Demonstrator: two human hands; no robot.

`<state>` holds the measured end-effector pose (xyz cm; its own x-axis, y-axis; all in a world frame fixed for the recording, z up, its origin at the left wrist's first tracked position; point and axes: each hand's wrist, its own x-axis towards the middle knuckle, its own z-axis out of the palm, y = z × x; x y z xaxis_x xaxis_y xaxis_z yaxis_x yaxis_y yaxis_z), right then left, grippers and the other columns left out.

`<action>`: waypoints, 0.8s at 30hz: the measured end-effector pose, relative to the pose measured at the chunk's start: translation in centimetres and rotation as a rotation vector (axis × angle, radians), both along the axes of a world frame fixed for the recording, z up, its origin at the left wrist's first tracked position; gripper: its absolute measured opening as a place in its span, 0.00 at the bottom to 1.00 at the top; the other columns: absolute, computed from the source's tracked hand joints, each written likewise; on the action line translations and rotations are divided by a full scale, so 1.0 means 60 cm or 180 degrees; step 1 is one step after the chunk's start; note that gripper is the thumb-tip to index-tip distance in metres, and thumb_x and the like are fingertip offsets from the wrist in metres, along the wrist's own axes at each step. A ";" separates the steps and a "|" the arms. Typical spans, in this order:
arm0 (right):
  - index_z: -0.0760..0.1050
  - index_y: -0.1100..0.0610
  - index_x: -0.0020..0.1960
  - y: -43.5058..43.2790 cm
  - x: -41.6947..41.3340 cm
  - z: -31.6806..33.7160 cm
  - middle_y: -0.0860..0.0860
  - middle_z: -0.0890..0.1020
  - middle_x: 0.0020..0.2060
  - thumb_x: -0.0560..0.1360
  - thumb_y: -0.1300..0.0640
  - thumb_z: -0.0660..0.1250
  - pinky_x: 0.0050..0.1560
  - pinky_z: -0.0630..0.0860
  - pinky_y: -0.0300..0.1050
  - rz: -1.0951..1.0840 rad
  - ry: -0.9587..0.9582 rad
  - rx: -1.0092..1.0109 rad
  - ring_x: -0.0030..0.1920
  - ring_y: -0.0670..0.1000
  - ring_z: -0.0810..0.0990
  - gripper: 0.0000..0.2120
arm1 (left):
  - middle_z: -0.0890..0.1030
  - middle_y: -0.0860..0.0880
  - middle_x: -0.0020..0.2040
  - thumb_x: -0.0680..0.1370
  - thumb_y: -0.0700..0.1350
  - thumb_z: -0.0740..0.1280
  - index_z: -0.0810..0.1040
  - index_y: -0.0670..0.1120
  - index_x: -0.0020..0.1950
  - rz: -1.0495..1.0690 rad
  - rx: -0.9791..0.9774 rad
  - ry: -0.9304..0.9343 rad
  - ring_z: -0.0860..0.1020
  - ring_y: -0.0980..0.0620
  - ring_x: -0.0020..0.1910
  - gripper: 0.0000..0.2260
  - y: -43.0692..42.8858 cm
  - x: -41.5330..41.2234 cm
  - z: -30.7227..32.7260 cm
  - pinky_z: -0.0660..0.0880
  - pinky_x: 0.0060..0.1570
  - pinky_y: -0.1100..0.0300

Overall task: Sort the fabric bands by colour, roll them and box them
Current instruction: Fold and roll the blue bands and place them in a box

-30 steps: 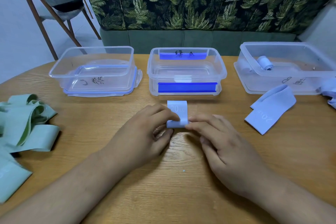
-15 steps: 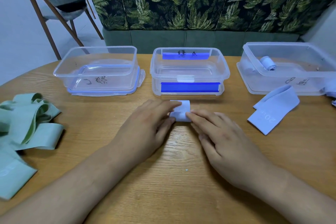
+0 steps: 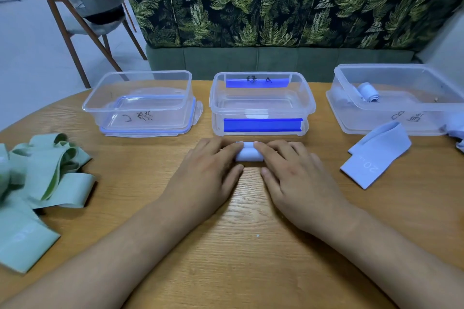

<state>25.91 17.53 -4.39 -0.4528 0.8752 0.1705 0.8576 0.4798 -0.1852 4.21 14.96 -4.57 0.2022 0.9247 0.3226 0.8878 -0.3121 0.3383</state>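
Observation:
A light blue fabric band [image 3: 248, 154], rolled into a short cylinder, lies on the wooden table just in front of the middle clear box [image 3: 262, 111]. My left hand [image 3: 208, 173] and my right hand [image 3: 296, 178] rest on its two ends with nearly straight fingers pressing down, thumbs on the near side. Another light blue band [image 3: 376, 155] lies flat to the right. One rolled blue band [image 3: 367, 91] sits inside the right clear box [image 3: 391, 106]. A heap of green bands [image 3: 45, 170] lies at the left. The left clear box [image 3: 136, 108] holds no bands.
More blue fabric [image 3: 457, 133] peeks in at the right edge. A leaf-patterned sofa [image 3: 276, 7] stands behind the table and a wooden chair [image 3: 82, 25] at the back left. Bare tabletop [image 3: 251, 246] lies between my forearms.
The flat tail of the blue band has been rolled up; both hands moved forward with the roll toward the middle box.

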 end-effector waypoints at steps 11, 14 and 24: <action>0.66 0.48 0.81 0.001 0.001 -0.002 0.44 0.75 0.66 0.83 0.44 0.52 0.60 0.72 0.50 -0.0010 0.0228 0.0038 0.64 0.51 0.72 0.27 | 0.78 0.51 0.52 0.81 0.52 0.67 0.80 0.48 0.60 -0.0120 0.0258 0.0291 0.76 0.47 0.49 0.12 0.042 0.017 0.006 0.76 0.49 0.49; 0.70 0.49 0.78 -0.001 0.006 -0.002 0.44 0.75 0.65 0.82 0.46 0.57 0.63 0.74 0.50 0.0111 0.0585 0.0142 0.63 0.51 0.73 0.25 | 0.79 0.49 0.52 0.85 0.52 0.63 0.80 0.46 0.63 -0.0226 0.0518 0.0363 0.76 0.46 0.49 0.13 0.042 0.019 0.000 0.76 0.51 0.48; 0.81 0.53 0.63 -0.001 0.028 0.020 0.43 0.82 0.58 0.81 0.52 0.73 0.62 0.75 0.46 0.0601 0.1706 0.0481 0.61 0.48 0.80 0.12 | 0.77 0.49 0.61 0.87 0.47 0.63 0.77 0.45 0.70 -0.0863 0.0473 -0.0450 0.78 0.47 0.59 0.13 0.010 0.016 0.021 0.74 0.63 0.52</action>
